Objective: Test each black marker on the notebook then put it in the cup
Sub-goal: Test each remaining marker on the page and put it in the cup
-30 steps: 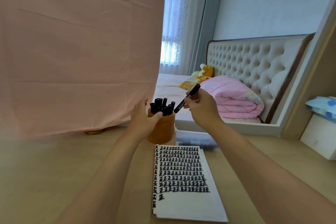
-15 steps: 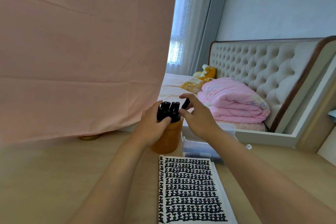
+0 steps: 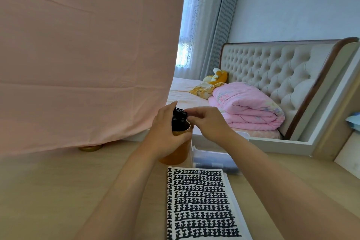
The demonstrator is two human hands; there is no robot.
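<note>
Our left hand point(image 3: 165, 132) wraps one round orange cup point(image 3: 175, 155) of bunched black markers point(image 3: 178, 121), we can't count them; right hand point(image 3: 208, 124) sits on their caps, grip unclear.

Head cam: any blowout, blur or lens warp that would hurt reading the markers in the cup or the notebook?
Head view: the window is blown out, yet light on the desk is soft, without hard shadows; the notebook marks read sharp; the markers in the cup are dark with little detail; head view's wide lens bows the headboard and tilts the room.
</note>
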